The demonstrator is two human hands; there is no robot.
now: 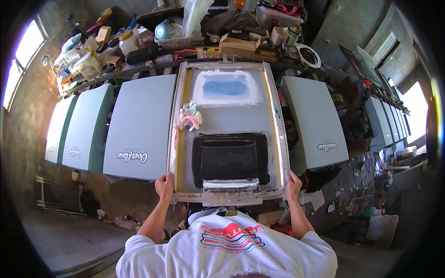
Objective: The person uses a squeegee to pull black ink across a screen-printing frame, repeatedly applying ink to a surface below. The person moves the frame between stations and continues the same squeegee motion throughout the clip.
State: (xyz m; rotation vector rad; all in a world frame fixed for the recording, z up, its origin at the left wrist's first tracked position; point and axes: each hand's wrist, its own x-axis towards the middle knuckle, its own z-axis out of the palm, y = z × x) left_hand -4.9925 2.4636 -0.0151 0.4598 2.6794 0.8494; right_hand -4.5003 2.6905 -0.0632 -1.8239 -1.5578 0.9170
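A large screen-printing frame (177, 153) lies in front of me, its mesh grey. My left hand (164, 187) is closed around its near left corner, and my right hand (293, 186) around the near right one. A patch of black ink (222, 162) covers the nearer half of the mesh. Farther up is a white ink patch (204, 95) around a blue stencil area (227, 87). A crumpled pink and pale blue rag (190, 116) rests by the left rail. At the near end a squeegee (232, 199) sits across the frame edge. What lies under the mesh is hidden.
Boards covered in grey-blue fabric with a printed logo stand left (141, 125) and right (313, 125), with more boards farther out. Behind the frame, a cluttered shelf holds tubs (129, 41), a cardboard box (238, 46) and a ring light (308, 55). Scraps litter the floor.
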